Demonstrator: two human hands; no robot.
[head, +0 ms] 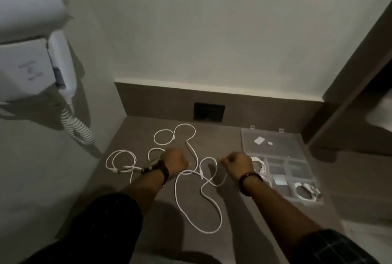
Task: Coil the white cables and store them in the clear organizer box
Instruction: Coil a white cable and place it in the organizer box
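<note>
A long white cable [192, 206] sprawls in loose loops across the grey counter between my arms. My left hand [175, 160] is closed over one stretch of it near the middle. My right hand [237, 163] pinches the cable's end between thumb and fingertips. Another white cable [121, 163] lies loosely looped at the left, and a third loop [167, 136] lies farther back. The clear organizer box [282, 164] sits open at the right; a coiled white cable [306, 192] rests in its near right compartment and another coil [259, 166] in a left one.
A white wall-mounted hair dryer [36, 58] with a spiral cord [77, 128] hangs at the left. A dark socket plate [209, 111] sits in the back splash. A brown shelf edge [350, 85] rises at the right, with walls enclosing the counter.
</note>
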